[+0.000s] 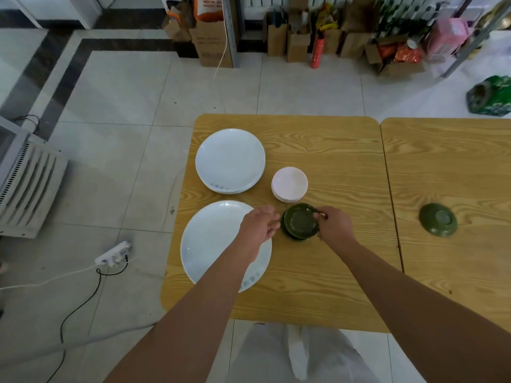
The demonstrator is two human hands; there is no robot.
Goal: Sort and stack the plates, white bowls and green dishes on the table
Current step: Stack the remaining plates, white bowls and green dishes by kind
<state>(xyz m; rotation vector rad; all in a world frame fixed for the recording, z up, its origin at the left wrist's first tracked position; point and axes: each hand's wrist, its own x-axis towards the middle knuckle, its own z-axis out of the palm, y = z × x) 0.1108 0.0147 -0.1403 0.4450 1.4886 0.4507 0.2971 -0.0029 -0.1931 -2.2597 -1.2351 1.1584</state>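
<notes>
We see the stack of green dishes (pixel 300 223) near the middle of the wooden table (pixel 318 139), sitting upright with the hollow of the top dish facing up. The right hand (pixel 335 225) grips it from the right: its fingers (pixel 320 216) curl over the rim of the top dish. The left hand (pixel 260 225) reaches in from the other side with its fingers loosely stretched toward the stack's left edge. They hold nothing, and we cannot tell whether the tips touch the dishes or stop just beside them.

Just behind the green stack stands a stack of white bowls (pixel 289 183), nested one in another. To the left of the green dishes lies the near plate (pixel 210 239), large and white, with the left forearm crossing over its right part. Behind it, toward the table's far left corner, we make out the far plates (pixel 230 160), a low pile of the same kind.

A second table (pixel 456 150) is pushed up against the first on the right. On it, well apart from everything else, a lone green dish (pixel 438 219) lies upside down.

On the tiled floor to the left we see a white power strip (pixel 113 254) with cables, and beyond it a grey vented unit (pixel 25 183). Cardboard boxes (pixel 213 42) line the far wall.
</notes>
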